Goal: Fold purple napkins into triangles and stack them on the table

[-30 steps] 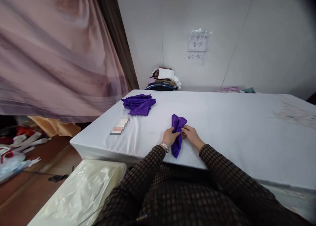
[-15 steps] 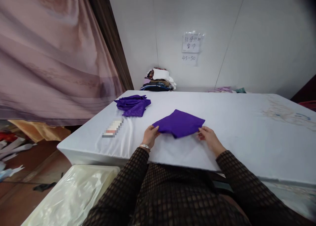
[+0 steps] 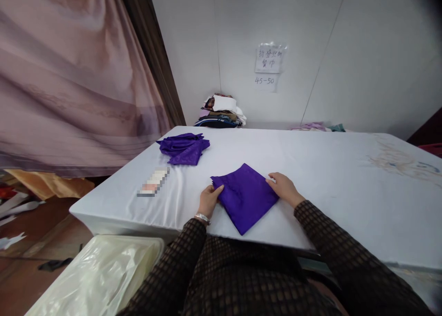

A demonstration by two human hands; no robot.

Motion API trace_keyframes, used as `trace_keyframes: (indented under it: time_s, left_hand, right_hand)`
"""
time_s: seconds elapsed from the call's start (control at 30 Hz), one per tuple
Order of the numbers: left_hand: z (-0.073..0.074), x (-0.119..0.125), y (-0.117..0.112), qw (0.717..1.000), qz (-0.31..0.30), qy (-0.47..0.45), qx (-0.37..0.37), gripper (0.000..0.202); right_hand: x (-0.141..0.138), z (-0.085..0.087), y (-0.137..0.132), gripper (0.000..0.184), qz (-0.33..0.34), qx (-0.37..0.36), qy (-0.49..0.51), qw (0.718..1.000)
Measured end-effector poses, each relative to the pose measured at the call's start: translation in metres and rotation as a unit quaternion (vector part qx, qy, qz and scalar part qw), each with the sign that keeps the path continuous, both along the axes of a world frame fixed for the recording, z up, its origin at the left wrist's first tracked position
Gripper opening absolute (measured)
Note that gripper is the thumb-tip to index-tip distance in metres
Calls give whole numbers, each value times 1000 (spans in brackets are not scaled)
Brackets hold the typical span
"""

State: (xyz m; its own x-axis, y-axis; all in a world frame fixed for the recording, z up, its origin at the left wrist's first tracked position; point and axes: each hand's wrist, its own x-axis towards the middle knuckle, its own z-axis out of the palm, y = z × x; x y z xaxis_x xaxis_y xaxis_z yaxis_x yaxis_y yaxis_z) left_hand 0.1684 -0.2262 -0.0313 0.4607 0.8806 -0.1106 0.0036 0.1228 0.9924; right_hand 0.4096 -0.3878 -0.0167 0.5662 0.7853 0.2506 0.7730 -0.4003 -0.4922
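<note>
A purple cloth napkin (image 3: 247, 198), folded into a diamond, lies on the white-covered table (image 3: 345, 205) with one corner pointing towards me. My left hand (image 3: 209, 200) pinches its left corner between thumb and fingers; the cloth there is uneven, with a jagged edge. At the upper right edge of the napkin is my right hand (image 3: 286, 188), thumb touching the cloth and index finger stretched out just beyond it. The right hand's other fingers are mostly hidden. A loose heap of purple napkins (image 3: 184, 148) sits farther back on the left.
A pixelated flat object (image 3: 154, 182) lies left of my left hand. Below the table's front left edge stands a plastic-lined bin (image 3: 100, 274). Folded cloths (image 3: 223, 111) are piled by the wall, under a paper sign (image 3: 268, 58). A pink curtain (image 3: 69, 77) hangs at left.
The napkin, lifted between both hands before, now lies flat as a diamond, nearer the table's front edge. My right hand has let its corner go and moved slightly left.
</note>
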Motion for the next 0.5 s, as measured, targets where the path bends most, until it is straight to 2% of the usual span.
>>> trace_keyframes:
  time_s: [0.07, 0.13, 0.2, 0.27, 0.33, 0.37, 0.4, 0.43, 0.5]
  left_hand:
    - [0, -1, -1, 1000, -9, 1, 5, 40]
    - [0, -2, -1, 1000, -16, -1, 9, 40]
    - [0, -4, 0, 1000, -23, -6, 14, 40]
    - [1, -6, 2, 1000, -19, -8, 20, 41]
    - [4, -7, 6, 1000, -5, -13, 21, 43]
    - [5, -8, 8, 1000, 3, -15, 18, 44]
    - [7, -9, 11, 1000, 12, -18, 15, 44]
    - [8, -10, 14, 1000, 19, -20, 12, 45]
    - [9, -11, 21, 999, 37, -21, 9, 44]
  right_hand:
    - [1, -1, 18, 22, -2, -60, -33, 998]
    - [0, -3, 33, 17, 8, -90, -39, 995]
    - [1, -4, 42, 12, 19, -95, -38, 995]
    - [6, -3, 44, 13, 29, -70, -33, 997]
    - [15, 2, 41, 15, 28, 25, 7, 999]
    - [21, 5, 38, 15, 19, 103, 52, 993]
    - [28, 8, 33, 15, 8, 195, 114, 974]
    - [34, 11, 27, 15, -5, 286, 186, 940]
    - [47, 14, 11, 17, -14, 420, 321, 849]
